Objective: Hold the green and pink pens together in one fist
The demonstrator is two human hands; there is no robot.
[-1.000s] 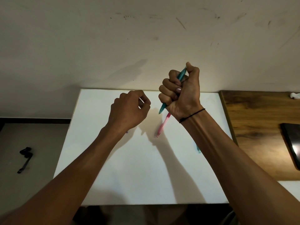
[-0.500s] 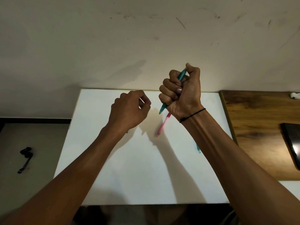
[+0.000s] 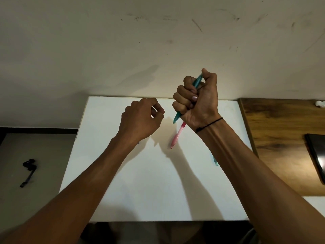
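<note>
Scuffed, pale wall (image 3: 158, 41) fills the background, and beneath it a white counter (image 3: 140, 191) spreads out under both forearms, with a wooden top (image 3: 281, 138) adjoining it beyond the right arm.

From the head camera, the only view: the right hand (image 3: 197, 99) is raised above the counter in a tight fist, all fingers curled around a teal pen (image 3: 177, 117). The pen's long axis runs diagonally, its upper end poking out beside the thumb and its lower tip pointing down and toward the left hand. A black cord (image 3: 209, 125) circles the right wrist.

The left hand (image 3: 142, 120) hovers lower, just beside the right one, fingers curled loosely inward with the thumb meeting the forefinger. Whether it pinches something small I cannot tell; nothing shows plainly between the fingertips.

A pink pen (image 3: 176, 137) lies flat on the counter directly below the right fist, between the two hands, its long axis slanting the same way as the teal one. The right hand is nearer its upper end; the left is about as near its lower tip. Another teal sliver (image 3: 216, 162) peeks out from behind the right forearm.

Off past the left arm, a small black object (image 3: 29, 170) sits on the grey floor. A dark flat device (image 3: 316, 155) rests on the wooden top.
</note>
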